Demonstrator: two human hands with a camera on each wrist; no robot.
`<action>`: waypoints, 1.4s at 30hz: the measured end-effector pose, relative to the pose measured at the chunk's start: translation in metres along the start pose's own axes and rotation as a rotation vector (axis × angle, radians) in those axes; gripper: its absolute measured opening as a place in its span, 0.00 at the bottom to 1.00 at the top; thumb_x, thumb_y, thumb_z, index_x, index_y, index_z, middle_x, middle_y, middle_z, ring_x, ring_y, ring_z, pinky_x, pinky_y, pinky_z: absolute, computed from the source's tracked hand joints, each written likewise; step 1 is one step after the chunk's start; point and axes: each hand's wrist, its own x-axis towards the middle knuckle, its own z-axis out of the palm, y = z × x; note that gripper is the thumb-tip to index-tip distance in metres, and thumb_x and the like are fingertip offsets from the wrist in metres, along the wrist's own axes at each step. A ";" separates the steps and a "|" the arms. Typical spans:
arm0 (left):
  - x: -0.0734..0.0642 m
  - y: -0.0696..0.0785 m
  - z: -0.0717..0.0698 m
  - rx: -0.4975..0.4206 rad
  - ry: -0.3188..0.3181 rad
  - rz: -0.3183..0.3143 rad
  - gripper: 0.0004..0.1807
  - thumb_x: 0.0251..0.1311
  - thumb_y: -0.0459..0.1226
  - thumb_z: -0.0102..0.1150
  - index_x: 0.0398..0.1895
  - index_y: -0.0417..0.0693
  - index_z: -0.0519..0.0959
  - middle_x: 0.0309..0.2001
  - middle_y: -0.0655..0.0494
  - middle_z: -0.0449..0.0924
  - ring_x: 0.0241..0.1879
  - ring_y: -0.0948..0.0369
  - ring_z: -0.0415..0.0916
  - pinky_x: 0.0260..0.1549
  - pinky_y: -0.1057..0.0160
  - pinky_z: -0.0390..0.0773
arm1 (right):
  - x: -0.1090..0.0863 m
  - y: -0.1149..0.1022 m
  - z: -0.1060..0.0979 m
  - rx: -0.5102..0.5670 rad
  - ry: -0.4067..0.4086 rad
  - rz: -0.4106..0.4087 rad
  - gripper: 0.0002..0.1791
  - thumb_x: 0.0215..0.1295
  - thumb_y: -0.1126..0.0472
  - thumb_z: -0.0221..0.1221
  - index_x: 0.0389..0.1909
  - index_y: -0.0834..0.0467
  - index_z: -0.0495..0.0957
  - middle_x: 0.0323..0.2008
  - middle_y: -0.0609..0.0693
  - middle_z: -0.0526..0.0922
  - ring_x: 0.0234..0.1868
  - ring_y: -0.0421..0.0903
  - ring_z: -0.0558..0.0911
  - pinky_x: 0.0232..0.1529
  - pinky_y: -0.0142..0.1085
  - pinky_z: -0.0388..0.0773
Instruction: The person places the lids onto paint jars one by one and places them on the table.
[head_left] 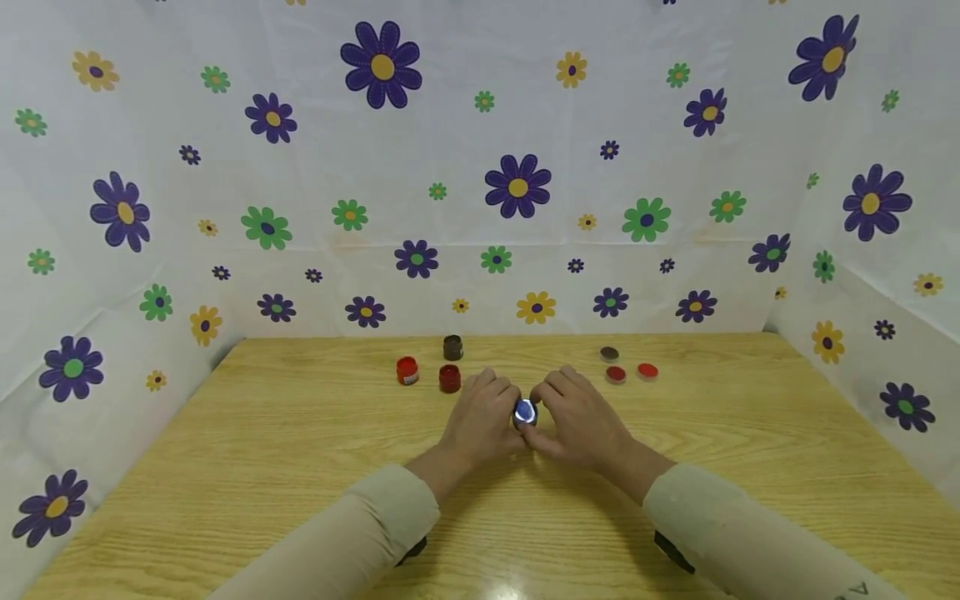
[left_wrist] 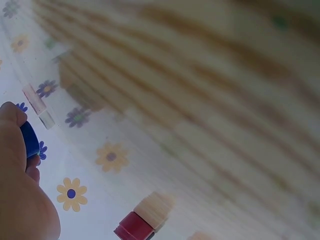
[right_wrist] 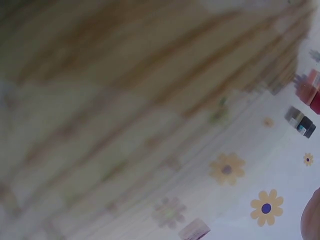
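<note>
Between my two hands is a small blue paint jar point(head_left: 525, 413), with a shiny silvery-white patch on its top. My left hand point(head_left: 483, 414) grips the jar from the left side; in the left wrist view the blue jar point(left_wrist: 30, 138) sits between its thumb and fingers. From the right, my right hand point(head_left: 581, 419) holds the jar's rim between thumb and curled fingers. Only an edge of the right hand point(right_wrist: 312, 216) shows in the right wrist view, and the jar is out of sight there.
Behind the left hand stand a red jar point(head_left: 407, 372), a dark red jar point(head_left: 450, 380) and a dark brown jar point(head_left: 452, 348), apparently lidless. Farther right lie a dark lid point(head_left: 609, 354), a dark red lid point(head_left: 616, 375) and a red lid point(head_left: 648, 372). Flowered cloth point(head_left: 450, 150) surrounds the wooden table point(head_left: 300, 467).
</note>
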 end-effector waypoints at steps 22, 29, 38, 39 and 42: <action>0.000 0.000 0.000 0.016 0.006 0.005 0.25 0.37 0.56 0.79 0.26 0.50 0.79 0.25 0.62 0.76 0.25 0.63 0.70 0.24 0.67 0.68 | 0.000 -0.002 -0.001 -0.011 -0.019 0.013 0.15 0.59 0.47 0.65 0.36 0.55 0.80 0.34 0.45 0.79 0.35 0.43 0.70 0.40 0.35 0.71; -0.001 -0.001 0.001 0.016 0.015 0.011 0.25 0.37 0.56 0.79 0.27 0.50 0.80 0.26 0.61 0.77 0.26 0.63 0.71 0.25 0.67 0.70 | 0.000 -0.001 -0.001 -0.014 0.012 0.000 0.17 0.58 0.46 0.66 0.37 0.56 0.80 0.34 0.46 0.79 0.35 0.43 0.71 0.39 0.35 0.71; -0.001 0.000 0.000 0.022 0.048 0.031 0.22 0.38 0.52 0.79 0.25 0.49 0.80 0.25 0.60 0.76 0.26 0.62 0.68 0.26 0.67 0.66 | 0.000 -0.001 0.002 -0.002 0.050 -0.026 0.17 0.57 0.47 0.64 0.38 0.56 0.79 0.32 0.45 0.77 0.33 0.43 0.70 0.38 0.35 0.70; 0.000 0.000 0.001 0.019 0.048 0.030 0.21 0.38 0.51 0.79 0.25 0.48 0.80 0.25 0.60 0.76 0.26 0.62 0.68 0.26 0.67 0.66 | 0.000 -0.002 0.002 -0.001 0.050 -0.026 0.17 0.57 0.47 0.64 0.37 0.56 0.79 0.32 0.45 0.77 0.33 0.43 0.70 0.38 0.35 0.70; 0.000 0.000 0.001 0.011 0.055 0.030 0.21 0.38 0.50 0.79 0.26 0.48 0.80 0.25 0.59 0.76 0.27 0.61 0.68 0.26 0.67 0.67 | 0.000 -0.002 0.003 -0.007 0.044 -0.022 0.17 0.56 0.47 0.64 0.37 0.56 0.79 0.31 0.45 0.76 0.33 0.43 0.70 0.38 0.35 0.70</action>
